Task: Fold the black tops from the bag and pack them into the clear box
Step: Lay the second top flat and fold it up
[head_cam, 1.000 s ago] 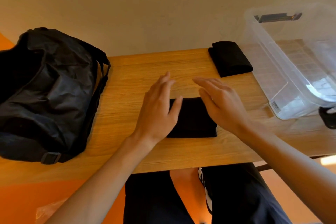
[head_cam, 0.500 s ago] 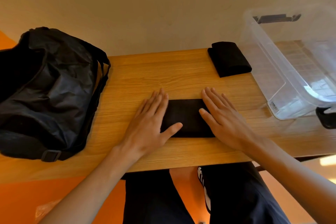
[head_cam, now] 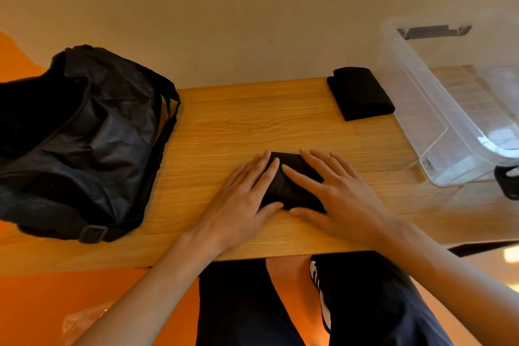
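Note:
A small folded black top (head_cam: 289,188) lies near the front edge of the wooden table (head_cam: 252,123). My left hand (head_cam: 241,199) presses flat on its left side, fingers straight. My right hand (head_cam: 337,196) lies flat on its right side, fingers spread. The two hands nearly meet over the cloth and hide most of it. A second folded black top (head_cam: 361,93) rests at the back right, beside the clear box (head_cam: 449,109). The black bag (head_cam: 78,137) slumps at the table's left end.
The clear box overhangs the table's right end and looks bare inside. A black strap or clip (head_cam: 507,182) sits by its near corner. A wall runs right behind the table. My legs are under the front edge.
Both hands have slid inward over the folded top. They were at its two ends half a second ago and now cover most of it.

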`<state>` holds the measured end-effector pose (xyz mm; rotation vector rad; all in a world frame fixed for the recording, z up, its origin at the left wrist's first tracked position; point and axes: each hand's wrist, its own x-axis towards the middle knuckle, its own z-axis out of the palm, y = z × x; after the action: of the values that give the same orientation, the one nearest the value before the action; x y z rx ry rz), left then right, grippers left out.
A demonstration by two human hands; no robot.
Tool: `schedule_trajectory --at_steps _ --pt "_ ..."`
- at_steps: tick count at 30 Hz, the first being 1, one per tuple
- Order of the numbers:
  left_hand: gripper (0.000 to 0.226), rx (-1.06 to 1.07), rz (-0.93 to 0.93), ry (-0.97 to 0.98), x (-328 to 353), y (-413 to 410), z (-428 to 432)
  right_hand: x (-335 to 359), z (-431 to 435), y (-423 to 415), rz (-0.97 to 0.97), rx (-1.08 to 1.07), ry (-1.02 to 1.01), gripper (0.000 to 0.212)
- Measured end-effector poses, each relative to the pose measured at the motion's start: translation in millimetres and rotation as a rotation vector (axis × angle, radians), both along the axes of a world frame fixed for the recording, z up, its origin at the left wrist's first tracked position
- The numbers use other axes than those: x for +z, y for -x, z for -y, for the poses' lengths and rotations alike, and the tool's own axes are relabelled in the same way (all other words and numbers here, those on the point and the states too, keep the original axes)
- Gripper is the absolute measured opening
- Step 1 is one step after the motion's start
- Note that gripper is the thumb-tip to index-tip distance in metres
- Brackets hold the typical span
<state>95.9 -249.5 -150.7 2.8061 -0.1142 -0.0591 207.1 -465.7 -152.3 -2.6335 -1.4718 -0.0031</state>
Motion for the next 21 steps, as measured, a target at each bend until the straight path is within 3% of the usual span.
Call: schedule_trajectory --at_steps 4,9,13,21 --pt "0.077 -0.077 0.037 -0.042 0 -31 5 -6 11 10 0.034 -0.208 -0.052 0.073" --pt "0.058 -0.282 0.285 -0.152 1 -68 31 -7 27 -2 0.089 -0.515 -0.05 0.073" --pt "0.062 -0.323 0.263 -0.179 -2 -93 51 -8 34 -21 0.119 -0.716 -0.063 0.071" --pt "0.07 -0.352 0.183 -0.206 -5 -141 70 -13 40 -30 0.211 -0.693 -0.213 0.06"
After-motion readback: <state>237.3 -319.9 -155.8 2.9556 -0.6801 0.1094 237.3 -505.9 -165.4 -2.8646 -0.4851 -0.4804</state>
